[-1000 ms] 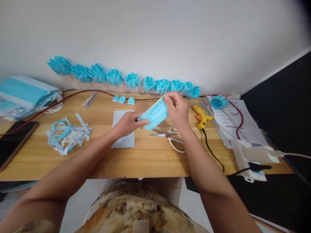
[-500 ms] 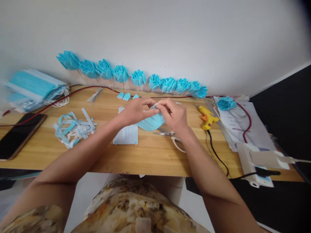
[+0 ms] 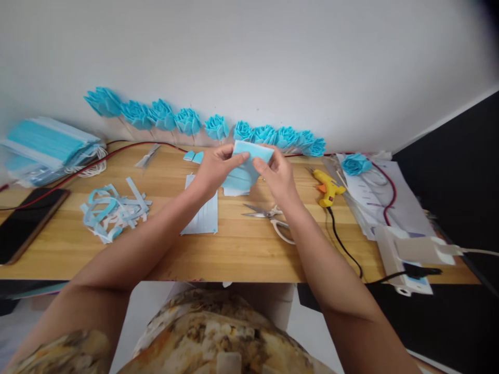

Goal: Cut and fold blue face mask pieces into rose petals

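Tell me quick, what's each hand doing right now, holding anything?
Left hand: closed in a pinch grip on the left side of the blue mask piece.
Right hand: closed in a pinch grip on the same piece's right side.

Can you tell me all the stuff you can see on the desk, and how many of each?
mask piece: one, light blue, held above the desk in both hands
paper flowers: about ten, blue, along the wall
single flower: one, blue, right side
mask stack: one, blue, far left
cut strips: one pile, blue-white, left
scissors: one, white-handled, centre
glue gun: one, yellow, right
phone: one, black, left edge
left hand: holds mask piece
right hand: holds mask piece
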`<action>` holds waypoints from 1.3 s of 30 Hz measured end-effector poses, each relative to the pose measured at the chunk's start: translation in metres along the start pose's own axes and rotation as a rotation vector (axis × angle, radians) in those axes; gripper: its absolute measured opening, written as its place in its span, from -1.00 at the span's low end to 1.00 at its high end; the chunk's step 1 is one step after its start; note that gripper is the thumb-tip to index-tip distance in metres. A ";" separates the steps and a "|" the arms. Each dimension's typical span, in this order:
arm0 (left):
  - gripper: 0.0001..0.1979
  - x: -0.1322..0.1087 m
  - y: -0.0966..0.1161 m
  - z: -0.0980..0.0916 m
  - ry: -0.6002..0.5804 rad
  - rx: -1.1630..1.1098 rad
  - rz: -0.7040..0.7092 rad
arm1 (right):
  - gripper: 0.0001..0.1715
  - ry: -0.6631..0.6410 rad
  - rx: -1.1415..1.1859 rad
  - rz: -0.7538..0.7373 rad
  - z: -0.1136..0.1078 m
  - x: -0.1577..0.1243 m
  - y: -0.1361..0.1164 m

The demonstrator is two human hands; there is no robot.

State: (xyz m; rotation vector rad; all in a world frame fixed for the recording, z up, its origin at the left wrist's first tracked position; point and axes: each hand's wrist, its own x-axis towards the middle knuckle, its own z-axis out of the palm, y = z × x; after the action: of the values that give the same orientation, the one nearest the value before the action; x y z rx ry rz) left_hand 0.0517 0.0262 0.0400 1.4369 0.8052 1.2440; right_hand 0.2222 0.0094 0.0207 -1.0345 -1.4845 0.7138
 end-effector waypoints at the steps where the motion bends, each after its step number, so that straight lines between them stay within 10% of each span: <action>1: -0.69 0.001 0.000 0.000 0.019 -0.036 0.008 | -0.44 -0.018 0.058 0.043 0.002 0.000 0.002; 7: -0.65 0.003 -0.002 0.000 0.032 -0.105 0.003 | -0.64 -0.112 -0.014 0.270 0.014 -0.007 0.008; 24: -0.63 0.004 -0.009 -0.003 0.391 0.195 0.243 | -0.62 -0.157 -0.156 0.226 0.046 -0.028 0.006; 31: -0.69 0.003 -0.021 -0.016 0.493 0.349 0.319 | -0.55 -0.386 0.076 0.261 0.038 -0.024 -0.003; 39: -0.72 -0.013 -0.021 -0.006 0.430 0.438 0.271 | -0.46 -0.173 0.220 0.318 0.034 -0.019 -0.004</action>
State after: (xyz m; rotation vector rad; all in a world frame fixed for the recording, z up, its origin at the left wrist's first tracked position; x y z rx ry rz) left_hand 0.0452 0.0211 0.0162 1.6901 1.2636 1.6925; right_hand 0.1879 -0.0051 0.0096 -1.0703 -1.3622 1.1914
